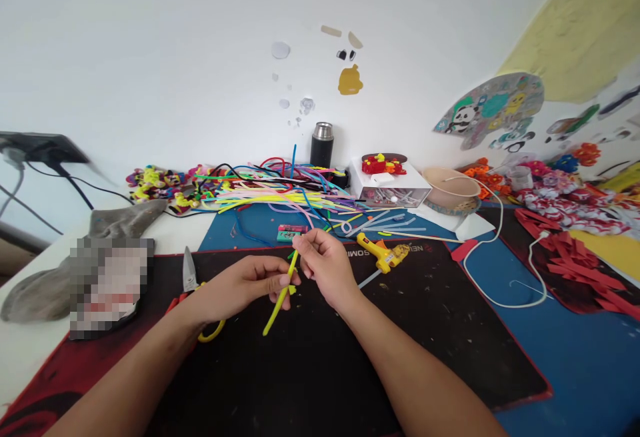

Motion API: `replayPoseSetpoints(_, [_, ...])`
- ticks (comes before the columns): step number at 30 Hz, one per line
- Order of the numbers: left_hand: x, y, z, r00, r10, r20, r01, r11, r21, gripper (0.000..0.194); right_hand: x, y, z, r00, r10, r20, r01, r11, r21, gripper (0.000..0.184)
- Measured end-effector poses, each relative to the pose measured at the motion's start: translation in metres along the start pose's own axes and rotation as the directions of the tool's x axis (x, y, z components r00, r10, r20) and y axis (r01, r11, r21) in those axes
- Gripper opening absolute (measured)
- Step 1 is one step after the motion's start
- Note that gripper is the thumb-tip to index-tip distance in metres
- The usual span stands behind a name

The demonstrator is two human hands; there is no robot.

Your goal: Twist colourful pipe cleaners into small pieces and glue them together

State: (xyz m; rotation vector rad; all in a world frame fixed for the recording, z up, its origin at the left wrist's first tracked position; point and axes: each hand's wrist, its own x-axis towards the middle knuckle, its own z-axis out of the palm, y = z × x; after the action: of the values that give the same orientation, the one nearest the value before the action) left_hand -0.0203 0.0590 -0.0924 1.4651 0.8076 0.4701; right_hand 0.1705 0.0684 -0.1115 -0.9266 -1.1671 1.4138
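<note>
The black mat (350, 370) spreads beneath both forearms, with the yellow glue gun (384, 252) lying on it to the right and the scissors (190, 274) by the left wrist. Over the mat, the left hand (270, 280) has thumb and fingers closed on the middle of the yellow-green pipe cleaner (278, 306), while the right hand (323, 257) pinches together at its upper end.

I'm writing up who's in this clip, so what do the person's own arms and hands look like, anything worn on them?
The left hand and right hand are ungloved. Both forearms are bare, with no sleeve, watch or bracelet visible. No ring shows, though some fingers are partly hidden.
</note>
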Motion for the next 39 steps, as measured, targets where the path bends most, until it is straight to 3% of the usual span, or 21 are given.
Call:
replayPoseSetpoints(6, [0.0000, -0.0024, -0.0038, 0.997, 0.042, -0.065, -0.042, 0.999, 0.003, 0.036, 0.0013, 0.0061, 0.0003, 0.993, 0.076, 0.093, -0.086, 0.991, 0.104, 0.040])
replayPoseSetpoints(13, [-0.0014, -0.0023, -0.0064, 0.994, 0.059, -0.093, -0.072, 0.986, -0.150, 0.035, -0.0014, 0.0068, 0.0071, 0.977, 0.093, 0.190, -0.115, 0.987, 0.109, 0.038])
replayPoseSetpoints(17, [-0.0006, -0.0037, -0.0061, 0.993, 0.024, -0.112, -0.040, 0.989, -0.145, 0.040, -0.0022, 0.0036, 0.0096, 0.983, 0.084, 0.163, -0.101, 0.990, 0.101, 0.038])
replayPoseSetpoints(26, [-0.0026, 0.0041, -0.0055, 0.995, 0.011, -0.098, -0.006, 0.999, 0.048, 0.047, -0.0004, 0.0047, 0.0030, 0.998, 0.067, 0.000, -0.067, 0.997, 0.048, 0.038])
replayPoseSetpoints(31, [-0.0008, -0.0019, -0.0064, 0.980, 0.027, -0.199, -0.032, 0.999, -0.022, 0.043, 0.0002, 0.0066, 0.0030, 0.996, 0.080, 0.049, -0.084, 0.992, 0.096, 0.033])
replayPoseSetpoints(35, [-0.0013, -0.0028, -0.0063, 0.978, 0.019, -0.207, -0.024, 1.000, -0.017, 0.042, -0.0008, 0.0077, 0.0069, 0.991, 0.089, 0.105, -0.100, 0.990, 0.102, 0.034])
replayPoseSetpoints(39, [-0.0015, 0.0019, -0.0049, 0.979, 0.039, -0.200, -0.034, 0.999, 0.029, 0.044, -0.0021, 0.0055, 0.0093, 0.995, 0.066, 0.078, -0.072, 0.993, 0.090, 0.035])
